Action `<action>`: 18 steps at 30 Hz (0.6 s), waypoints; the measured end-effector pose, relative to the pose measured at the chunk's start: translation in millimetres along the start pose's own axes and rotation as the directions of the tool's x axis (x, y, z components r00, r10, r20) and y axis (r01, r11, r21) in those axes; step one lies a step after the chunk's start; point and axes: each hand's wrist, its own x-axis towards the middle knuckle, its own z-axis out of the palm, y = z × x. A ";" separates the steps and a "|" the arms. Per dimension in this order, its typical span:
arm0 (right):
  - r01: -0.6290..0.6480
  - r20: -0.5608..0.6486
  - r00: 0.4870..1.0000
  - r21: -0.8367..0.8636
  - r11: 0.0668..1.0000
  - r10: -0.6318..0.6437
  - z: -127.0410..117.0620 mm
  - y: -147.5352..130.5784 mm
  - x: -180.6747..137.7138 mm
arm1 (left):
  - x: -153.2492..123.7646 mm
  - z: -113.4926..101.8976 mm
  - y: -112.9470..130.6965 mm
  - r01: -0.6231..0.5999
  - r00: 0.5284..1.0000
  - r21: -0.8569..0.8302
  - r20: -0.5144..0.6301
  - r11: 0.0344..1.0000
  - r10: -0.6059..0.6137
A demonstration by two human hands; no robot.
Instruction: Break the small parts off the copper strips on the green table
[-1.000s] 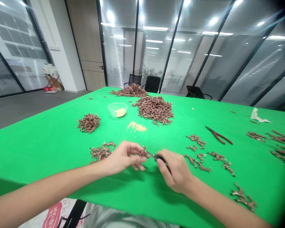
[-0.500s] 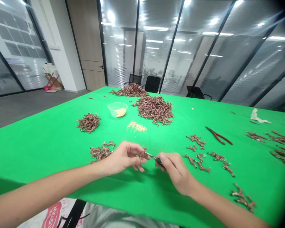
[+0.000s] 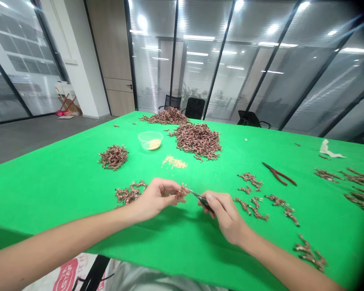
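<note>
My left hand (image 3: 157, 197) pinches a small brown metal piece (image 3: 180, 191) just above the green table (image 3: 63, 182). Closed around dark-handled pliers (image 3: 200, 197), my right hand (image 3: 223, 214) points their thin tip at that piece and touches it. A small heap of similar brown pieces (image 3: 128, 193) lies just left of my left hand. More scattered brown pieces (image 3: 255, 204) lie to the right of my right hand.
A big brown heap (image 3: 198, 140) and another (image 3: 166, 116) sit at the far middle, a smaller one (image 3: 113, 156) to the left. A clear plastic cup (image 3: 150, 140) holds yellow bits; loose yellow bits (image 3: 174, 162) lie near it. Red-handled pliers (image 3: 279, 173) rest at the right.
Both hands have lifted slightly and drawn a little apart; the pliers now angle up more towards the piece in my left fingers.
</note>
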 end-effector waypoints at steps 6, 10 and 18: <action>0.049 0.019 0.999 -0.390 0.919 -0.045 4.0 4.6 5.9 | 2.4 -1.4 -0.1 -0.011 0.998 0.079 -0.058 0.997 0.016; 0.078 0.049 0.997 -0.576 0.813 -0.061 8.0 7.3 6.0 | 5.1 -3.0 -1.5 0.021 0.993 0.120 -0.119 0.993 -0.007; 0.035 0.025 0.999 -0.731 0.681 -0.025 11.9 15.2 4.5 | 5.5 -18.2 17.2 -0.206 0.920 0.438 -0.219 0.875 0.327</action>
